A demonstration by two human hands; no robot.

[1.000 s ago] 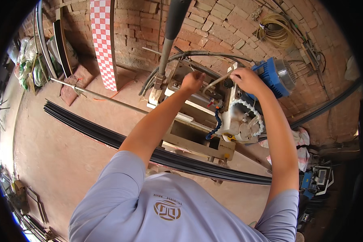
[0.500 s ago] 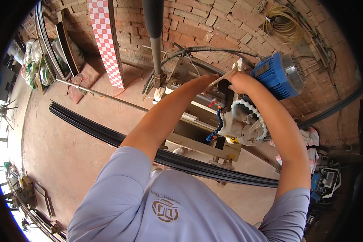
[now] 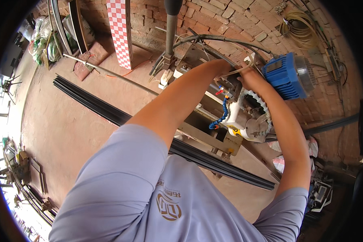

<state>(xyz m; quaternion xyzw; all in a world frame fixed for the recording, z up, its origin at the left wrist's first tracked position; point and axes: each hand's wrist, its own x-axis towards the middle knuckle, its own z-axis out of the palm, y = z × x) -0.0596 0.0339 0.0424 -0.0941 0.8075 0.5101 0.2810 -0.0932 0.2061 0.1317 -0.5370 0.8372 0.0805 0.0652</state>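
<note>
Pale tube: runs slantwise over the back of the machine (image 3: pixel 236 141), its bare stretch (image 3: pixel 234 73) crossing between your two hands; its upper bend rises toward 12 o'clock of your right hand.
Left hand (image 3: pixel 226 65): since a second ago it has come across toward 3 o'clock and now sits close beside the other, so the handling seems gathered at one spot on the tube. Your fingertips are hidden; I cannot tell whether they pinch anything.
Right hand (image 3: pixel 249 76): your fingers bend inward, with the tube at their 10 o'clock; I cannot tell whether they press on it or merely touch.
Blue motor (image 3: pixel 284 76): near your right hand, at 3 o'clock.
Red lever (image 3: pixel 219 92): about 6 o'clock of your left hand.
Blue jointed hose (image 3: pixel 225 109): 7 o'clock of your right hand, apart from it.
</note>
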